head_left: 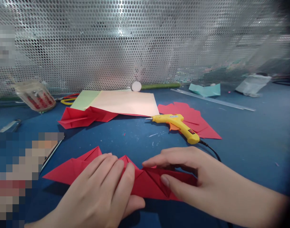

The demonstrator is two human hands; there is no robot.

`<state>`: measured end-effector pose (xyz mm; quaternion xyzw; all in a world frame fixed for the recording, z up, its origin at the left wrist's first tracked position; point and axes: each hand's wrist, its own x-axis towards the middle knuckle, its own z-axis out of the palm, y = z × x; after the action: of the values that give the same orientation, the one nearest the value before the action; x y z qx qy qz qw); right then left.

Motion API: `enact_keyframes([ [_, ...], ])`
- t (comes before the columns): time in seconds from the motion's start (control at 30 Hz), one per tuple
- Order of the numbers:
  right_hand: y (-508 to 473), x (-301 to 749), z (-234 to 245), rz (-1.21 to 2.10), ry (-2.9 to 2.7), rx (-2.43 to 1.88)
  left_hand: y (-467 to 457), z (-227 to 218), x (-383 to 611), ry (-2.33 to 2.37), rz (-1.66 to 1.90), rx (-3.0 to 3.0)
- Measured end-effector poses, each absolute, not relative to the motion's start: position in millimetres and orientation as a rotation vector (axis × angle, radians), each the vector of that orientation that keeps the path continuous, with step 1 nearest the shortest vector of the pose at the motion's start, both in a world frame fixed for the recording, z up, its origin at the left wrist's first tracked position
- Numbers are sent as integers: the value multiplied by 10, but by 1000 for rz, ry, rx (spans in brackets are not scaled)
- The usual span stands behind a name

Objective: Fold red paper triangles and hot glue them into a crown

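Bare left hand (102,186), bare right hand (208,179)

My feed shows no readable text: the label (173,116) on the glue gun (185,129), three o'clock from centre, is too small.

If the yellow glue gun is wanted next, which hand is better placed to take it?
Probably the right hand: the glue gun lies just beyond it, handle toward it, while the left hand lies across the folded red paper, farther off.

L hand (99,188) palm-down, fingers bent; R hand (206,177) arched, thumb/index apart.
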<state>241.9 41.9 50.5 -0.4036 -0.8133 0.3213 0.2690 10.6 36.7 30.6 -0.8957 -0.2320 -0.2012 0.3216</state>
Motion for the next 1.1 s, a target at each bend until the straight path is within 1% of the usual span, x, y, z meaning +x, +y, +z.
enact_keyframes([
  [0.43,403,2429,497,813,-2188,-1094,371,296,123,-613,-539,-2370],
  [0.73,396,2421,490,903,-2149,-1130,370,312,107,-613,-525,-2347],
  [0.8,391,2407,494,981,-2114,-1167,376,305,109,-615,-537,-2334],
  [0.97,380,2367,489,1337,-1997,-1168,379,308,109,-633,-564,-2324],
  [1.1,350,2357,489,1378,-1973,-1161,369,324,115,-644,-541,-2348],
])
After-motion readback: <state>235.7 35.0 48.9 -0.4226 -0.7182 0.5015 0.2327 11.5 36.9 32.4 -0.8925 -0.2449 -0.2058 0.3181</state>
